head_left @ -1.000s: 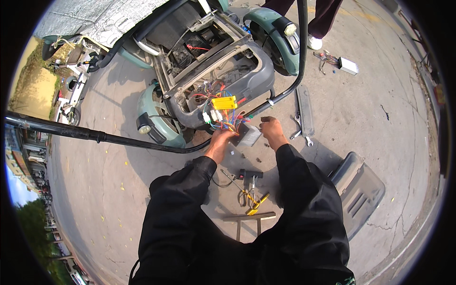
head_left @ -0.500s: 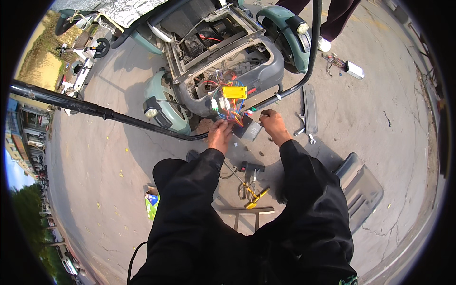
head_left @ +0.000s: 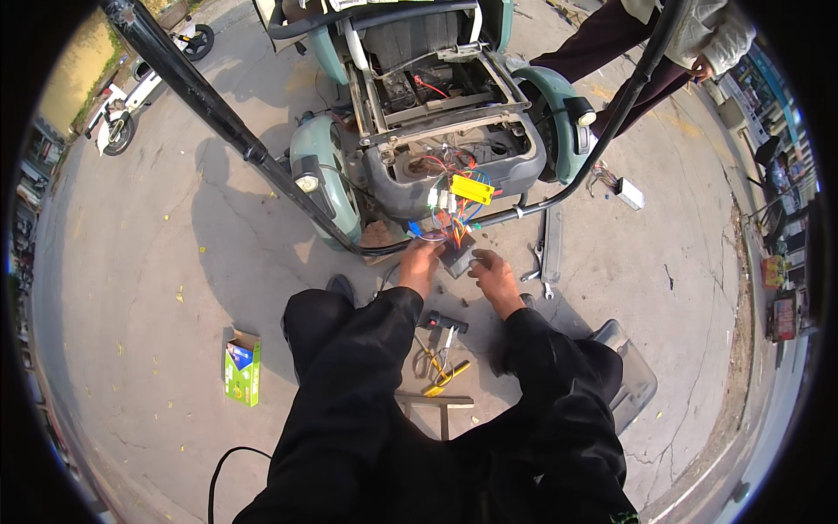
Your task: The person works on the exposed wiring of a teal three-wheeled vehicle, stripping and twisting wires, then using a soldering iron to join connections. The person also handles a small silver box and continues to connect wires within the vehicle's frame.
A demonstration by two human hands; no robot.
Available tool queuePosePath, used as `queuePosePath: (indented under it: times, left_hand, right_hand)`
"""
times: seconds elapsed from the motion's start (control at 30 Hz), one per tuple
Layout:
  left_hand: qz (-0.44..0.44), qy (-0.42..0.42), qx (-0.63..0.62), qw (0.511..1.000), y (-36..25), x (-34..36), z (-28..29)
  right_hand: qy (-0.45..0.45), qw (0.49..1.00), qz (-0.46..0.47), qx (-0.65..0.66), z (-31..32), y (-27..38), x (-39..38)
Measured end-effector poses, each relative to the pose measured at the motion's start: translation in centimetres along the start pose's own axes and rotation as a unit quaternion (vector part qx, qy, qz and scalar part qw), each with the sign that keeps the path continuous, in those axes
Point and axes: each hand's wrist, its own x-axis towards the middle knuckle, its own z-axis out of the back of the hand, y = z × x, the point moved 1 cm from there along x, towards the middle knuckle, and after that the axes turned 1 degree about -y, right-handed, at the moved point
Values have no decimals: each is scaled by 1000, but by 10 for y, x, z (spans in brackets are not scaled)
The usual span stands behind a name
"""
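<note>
A dark, flat-sided box with a grey face (head_left: 457, 261) is held low in front of a green vehicle's open rear body (head_left: 454, 175). My left hand (head_left: 421, 265) grips its left side, fingers partly hidden behind the wires. At the box's right edge is my right hand (head_left: 496, 279), its fingers curled in; whatever they pinch is too small to make out. Coloured wires (head_left: 457, 230) with white plugs run up from the box. Among them sits a yellow plastic piece (head_left: 472, 189). A blue connector (head_left: 415, 229) shows just above my left hand.
A black tubular frame (head_left: 214, 113) crosses ahead of my hands. Scissors (head_left: 448, 346), a yellow tool (head_left: 447, 378) and a black handheld tool (head_left: 446, 323) lie below. Wrenches (head_left: 538, 255), a silver box (head_left: 629, 194) and a grey cover (head_left: 644, 384) lie right; a green carton (head_left: 242, 370) left. Someone (head_left: 602, 39) stands behind.
My view has shifted, bringing more of the other person and the green carton into sight. My right hand has come closer to the box's edge. The blue connector now shows beside my left hand.
</note>
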Motion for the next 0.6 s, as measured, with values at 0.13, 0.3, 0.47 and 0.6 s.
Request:
queuePosePath:
  times: [0.13,0.3,0.47,0.6]
  left_hand:
    - [2,-8,0,1000,5,2,-3]
    - [-8,4,-12,1000,14,-4,2]
    - [-35,8,-14,999,13,-6,4]
    - [-25,-9,-19,999,17,-8,1]
  right_hand:
    - [-48,995,55,73,-28,25,-3]
    - [-168,975,93,-109,-55,64,21]
    - [-247,943,1,-224,-68,88,31]
    - [-281,938,-37,-200,-82,90,32]
